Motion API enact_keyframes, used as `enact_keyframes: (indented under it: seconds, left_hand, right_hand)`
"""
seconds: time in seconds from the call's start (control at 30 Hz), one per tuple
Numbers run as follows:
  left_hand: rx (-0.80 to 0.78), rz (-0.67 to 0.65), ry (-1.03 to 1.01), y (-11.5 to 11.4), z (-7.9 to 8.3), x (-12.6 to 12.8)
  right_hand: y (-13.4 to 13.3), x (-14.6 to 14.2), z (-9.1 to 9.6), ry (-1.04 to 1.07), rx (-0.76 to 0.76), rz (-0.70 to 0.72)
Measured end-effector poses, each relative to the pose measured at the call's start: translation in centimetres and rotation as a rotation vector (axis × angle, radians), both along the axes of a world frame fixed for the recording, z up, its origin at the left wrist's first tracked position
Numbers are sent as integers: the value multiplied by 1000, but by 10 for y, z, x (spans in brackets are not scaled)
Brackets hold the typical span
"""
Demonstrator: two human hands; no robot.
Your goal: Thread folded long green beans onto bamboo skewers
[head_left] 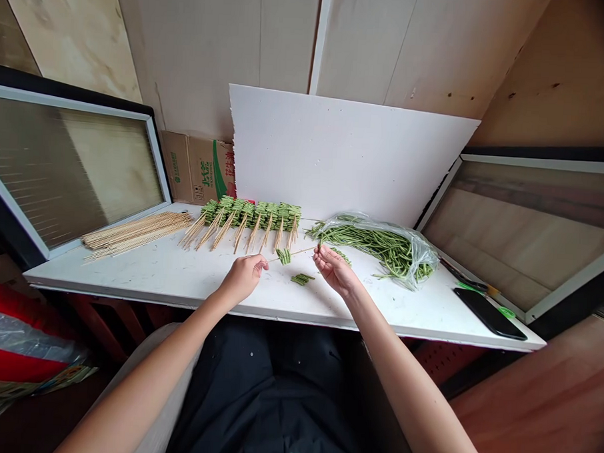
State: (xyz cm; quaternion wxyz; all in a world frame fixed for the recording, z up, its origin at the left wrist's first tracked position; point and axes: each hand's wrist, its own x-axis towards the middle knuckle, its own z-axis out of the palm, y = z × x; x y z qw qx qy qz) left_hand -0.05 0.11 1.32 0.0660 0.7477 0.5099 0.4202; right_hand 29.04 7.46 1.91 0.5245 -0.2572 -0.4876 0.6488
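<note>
My left hand (pixel 244 275) pinches the near end of a thin bamboo skewer (pixel 301 250) that carries a few short green bean pieces (pixel 283 255). My right hand (pixel 333 266) is closed at the skewer's far tip, fingers pinched on it. A small cluster of cut bean pieces (pixel 302 278) lies on the white table (pixel 170 274) between my hands. Behind them, a row of finished bean skewers (pixel 252 219) lies side by side.
A pile of bare skewers (pixel 131 232) lies at the left. A clear plastic bag of long green beans (pixel 381 245) sits at the right. A black phone (pixel 488 313) and a green-handled tool (pixel 472 286) lie near the right edge. A white board (pixel 345 155) and a cardboard box (pixel 197 168) stand behind.
</note>
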Motion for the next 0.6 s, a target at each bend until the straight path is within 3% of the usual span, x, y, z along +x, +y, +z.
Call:
enact_keyframes:
  seconds: [0.6]
  left_hand:
    - [-90,46,35,-3,1,1]
  right_hand:
    - [-11,-12,5,62,-63,22]
